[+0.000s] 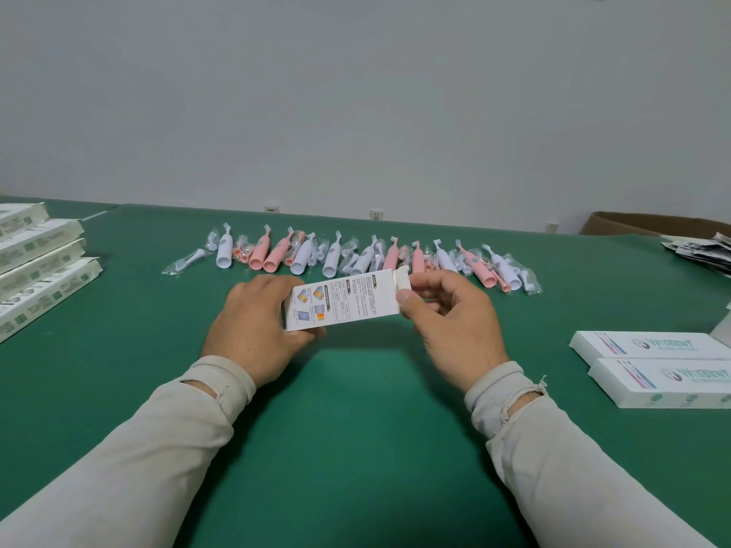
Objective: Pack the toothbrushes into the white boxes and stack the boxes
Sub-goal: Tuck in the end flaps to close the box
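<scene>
A: Where are we? Our left hand point(253, 322) curls round the white box point(342, 301) at frame centre, and our right hand point(447, 310) pinches its end flap point(402, 278), which stands open

B: So we're opening it, we judge. The toothbrushes point(356, 257) lie in a row just above, none in hand

A: Next, free the right hand and slide one in; finished boxes point(35, 267) sit stacked at the left edge
</scene>
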`<state>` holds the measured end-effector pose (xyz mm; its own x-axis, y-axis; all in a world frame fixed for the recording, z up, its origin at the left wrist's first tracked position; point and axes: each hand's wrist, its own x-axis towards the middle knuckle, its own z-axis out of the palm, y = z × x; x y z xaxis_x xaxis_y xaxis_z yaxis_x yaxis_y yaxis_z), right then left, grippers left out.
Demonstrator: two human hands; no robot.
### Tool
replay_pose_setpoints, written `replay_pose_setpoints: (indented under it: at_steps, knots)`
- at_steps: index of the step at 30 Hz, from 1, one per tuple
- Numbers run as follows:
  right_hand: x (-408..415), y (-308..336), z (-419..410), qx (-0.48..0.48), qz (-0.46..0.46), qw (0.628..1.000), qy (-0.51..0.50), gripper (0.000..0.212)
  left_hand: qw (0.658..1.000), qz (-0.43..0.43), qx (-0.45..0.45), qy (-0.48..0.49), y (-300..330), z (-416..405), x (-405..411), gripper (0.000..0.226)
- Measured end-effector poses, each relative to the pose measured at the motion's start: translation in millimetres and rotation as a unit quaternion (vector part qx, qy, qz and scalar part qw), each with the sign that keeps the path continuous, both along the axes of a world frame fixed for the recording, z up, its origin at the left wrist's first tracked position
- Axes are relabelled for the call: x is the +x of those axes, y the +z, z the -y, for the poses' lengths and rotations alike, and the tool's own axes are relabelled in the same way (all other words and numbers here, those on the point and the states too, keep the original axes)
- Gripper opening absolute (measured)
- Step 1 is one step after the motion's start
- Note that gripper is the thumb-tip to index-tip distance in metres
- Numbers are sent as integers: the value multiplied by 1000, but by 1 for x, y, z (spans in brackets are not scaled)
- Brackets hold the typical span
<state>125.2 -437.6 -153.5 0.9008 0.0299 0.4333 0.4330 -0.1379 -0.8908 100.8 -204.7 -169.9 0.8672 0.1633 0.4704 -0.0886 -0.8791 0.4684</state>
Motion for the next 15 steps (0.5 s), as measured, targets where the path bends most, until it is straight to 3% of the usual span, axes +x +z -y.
replay_pose_setpoints:
  at_steps: [15]
  knots:
    - [-1, -2, 1, -65, 25, 998, -8, 8, 1000, 13, 19, 15, 6, 7, -5, 49]
